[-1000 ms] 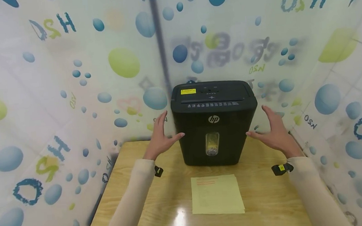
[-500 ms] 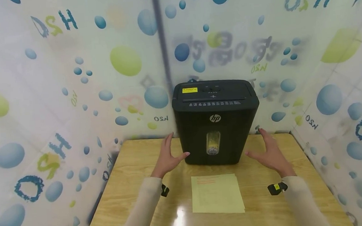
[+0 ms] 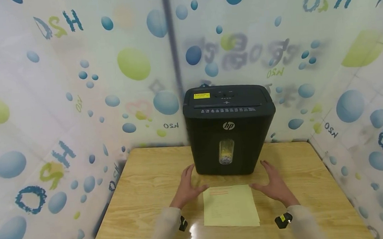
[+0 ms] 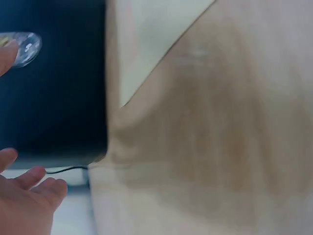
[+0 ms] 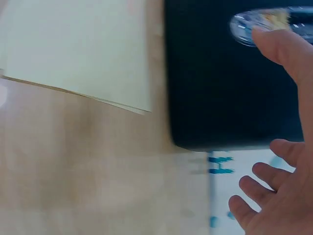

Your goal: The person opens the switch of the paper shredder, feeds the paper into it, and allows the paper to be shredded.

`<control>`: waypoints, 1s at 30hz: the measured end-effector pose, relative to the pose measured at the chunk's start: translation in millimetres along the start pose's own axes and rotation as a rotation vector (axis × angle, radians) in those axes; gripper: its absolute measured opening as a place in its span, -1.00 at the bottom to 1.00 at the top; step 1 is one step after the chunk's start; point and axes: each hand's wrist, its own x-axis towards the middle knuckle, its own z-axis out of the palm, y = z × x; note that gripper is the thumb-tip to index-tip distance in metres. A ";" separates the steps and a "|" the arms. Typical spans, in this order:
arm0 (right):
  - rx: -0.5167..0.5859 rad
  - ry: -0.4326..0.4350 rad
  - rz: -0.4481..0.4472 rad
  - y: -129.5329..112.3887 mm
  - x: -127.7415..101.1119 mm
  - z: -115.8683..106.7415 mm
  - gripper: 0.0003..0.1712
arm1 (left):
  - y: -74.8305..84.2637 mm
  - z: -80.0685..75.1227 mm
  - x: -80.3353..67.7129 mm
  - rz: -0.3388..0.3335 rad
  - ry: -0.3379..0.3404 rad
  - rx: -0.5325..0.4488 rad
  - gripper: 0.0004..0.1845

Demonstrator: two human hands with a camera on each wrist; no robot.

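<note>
A black HP paper shredder stands upright at the back of the wooden table, with a small clear window showing scraps inside. In front of it lies a short stack of yellow paper sheets, faint reddish lines printed near its far edge. My left hand, fingers extended and thumb spread, hovers by the stack's far left corner. On the other side my right hand mirrors it near the far right corner. Neither hand holds anything. Both wrist views show spread fingers in front of the shredder, apart from the paper.
The wooden table extends to both sides of the shredder and paper. Behind and beside it hang white curtains printed with blue and green bubbles. A thin dark cord shows beside the shredder in the left wrist view.
Both hands have come down and toward me from the shredder's sides to beside the paper stack, drawing closer together. The shredder and paper stay in place.
</note>
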 end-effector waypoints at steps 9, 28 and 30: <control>-0.003 -0.076 0.014 10.1 -17.9 47.4 0.24 | -8.4 28.7 -16.5 0.074 -0.150 0.119 0.06; -0.103 -0.097 -0.161 15.3 -34.1 93.7 0.27 | -6.5 54.9 -37.1 0.151 -0.332 0.405 0.24; -0.109 -0.104 -0.156 15.2 -34.4 95.5 0.29 | -5.6 54.1 -38.8 0.152 -0.350 0.419 0.26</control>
